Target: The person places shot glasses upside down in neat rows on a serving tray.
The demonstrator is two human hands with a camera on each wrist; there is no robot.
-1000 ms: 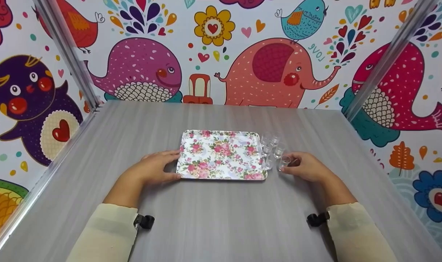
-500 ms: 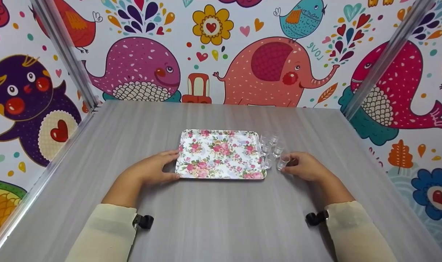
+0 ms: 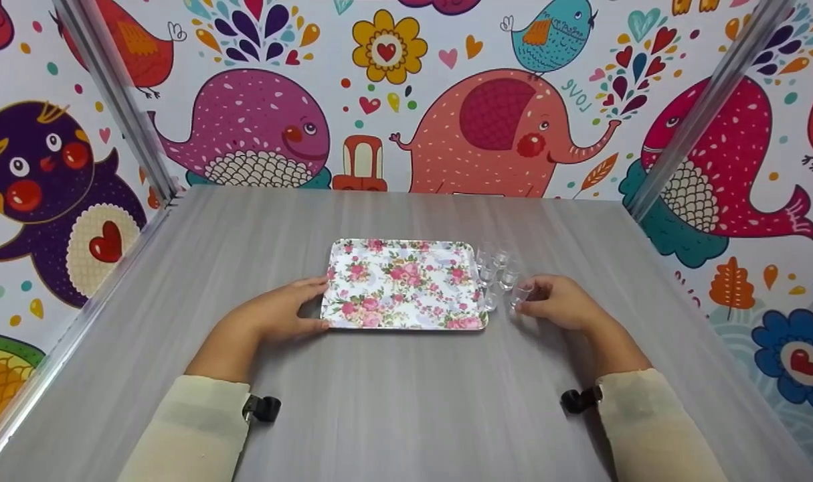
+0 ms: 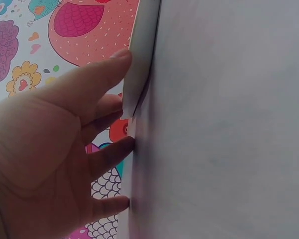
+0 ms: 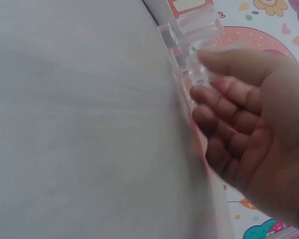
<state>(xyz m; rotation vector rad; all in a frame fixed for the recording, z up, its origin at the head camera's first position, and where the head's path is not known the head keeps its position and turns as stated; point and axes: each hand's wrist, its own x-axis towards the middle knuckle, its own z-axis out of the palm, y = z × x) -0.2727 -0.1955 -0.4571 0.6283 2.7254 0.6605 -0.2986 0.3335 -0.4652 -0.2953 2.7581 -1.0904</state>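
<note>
A floral tray [image 3: 403,284] lies flat in the middle of the grey table [image 3: 406,388]. My left hand [image 3: 279,311] rests on the table against the tray's left edge, with fairly straight fingers touching the rim. In the left wrist view the upper finger [image 4: 102,74] lies along the tray's rim [image 4: 139,59]. Several small clear glasses [image 3: 496,264] stand in a cluster just off the tray's right edge. My right hand [image 3: 553,301] pinches the nearest small glass [image 3: 520,296], which stands on the table. The right wrist view shows the right hand's thumb and curled fingers [image 5: 224,94] around that small glass [image 5: 197,74].
Walls papered with colourful cartoon animals [image 3: 500,127] close in the table at the back and both sides. Metal posts [image 3: 118,100] stand at the back corners. Bare tabletop lies in front of the tray and behind it.
</note>
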